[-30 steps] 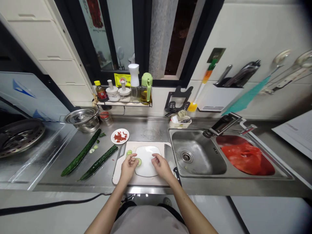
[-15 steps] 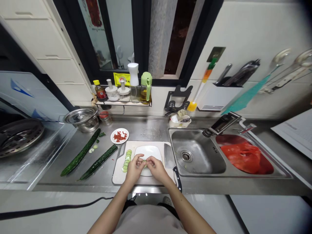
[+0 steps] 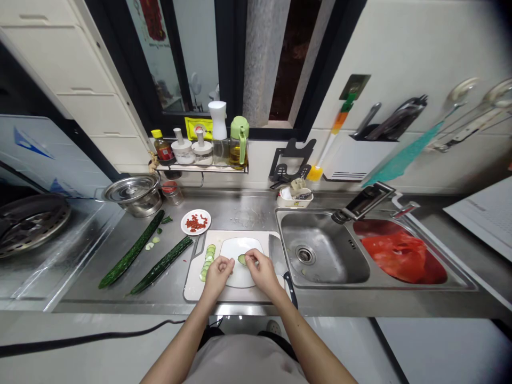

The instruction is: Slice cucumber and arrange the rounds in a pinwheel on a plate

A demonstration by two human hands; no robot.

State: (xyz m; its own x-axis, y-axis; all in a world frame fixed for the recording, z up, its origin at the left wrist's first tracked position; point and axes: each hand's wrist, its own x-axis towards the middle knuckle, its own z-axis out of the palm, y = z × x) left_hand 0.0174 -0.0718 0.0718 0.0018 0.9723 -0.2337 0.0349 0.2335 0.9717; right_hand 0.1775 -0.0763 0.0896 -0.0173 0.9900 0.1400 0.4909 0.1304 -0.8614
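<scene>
Pinched in my right hand [image 3: 262, 271] is a thin cucumber slice [image 3: 242, 260], held above a white square plate [image 3: 236, 246]. My left hand [image 3: 218, 274] is closed over the plate's left side, thumb against fingertips; whatever may be between them is too small to make out. Under the plate lies a pale cutting board [image 3: 192, 288]. A row of overlapping cucumber slices [image 3: 208, 261] runs along the board's left part, beside my left hand. On its right edge rests a knife [image 3: 290, 288] with a black handle.
Two whole cucumbers [image 3: 162, 265] and small cut ends [image 3: 152, 242] lie left of the board. Behind them stand a small plate of red bits [image 3: 196, 222] and a lidded steel pot [image 3: 134, 197]. To the right is a double sink [image 3: 324, 248] with a red bag [image 3: 394, 256].
My hands have parted from where they met over the plate. The cucumber slice stays in my right hand, while my left hand has moved slightly left.
</scene>
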